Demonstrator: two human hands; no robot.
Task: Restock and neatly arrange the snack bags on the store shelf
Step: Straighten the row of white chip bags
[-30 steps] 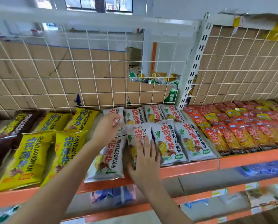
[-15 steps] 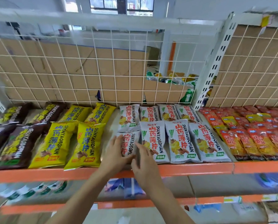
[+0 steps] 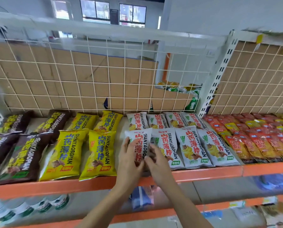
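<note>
Several white snack bags with red lettering lie in two rows on the orange-edged shelf. The leftmost front white bag lies between my hands. My left hand grips its left edge, fingers curled over the front. My right hand holds its lower right edge, beside the neighbouring white bag. Yellow bags lie to the left, with a bare strip of shelf between them and the white bags.
Dark brown bags fill the far left, small red and yellow packets the right section. A white wire grid backed with cardboard closes the shelf's rear. Lower orange shelves hold blurred goods.
The view has shifted so the shelf sits further right. Both hands have closed in on the leftmost front white bag, which now lies straighter and further back, in line with its row.
</note>
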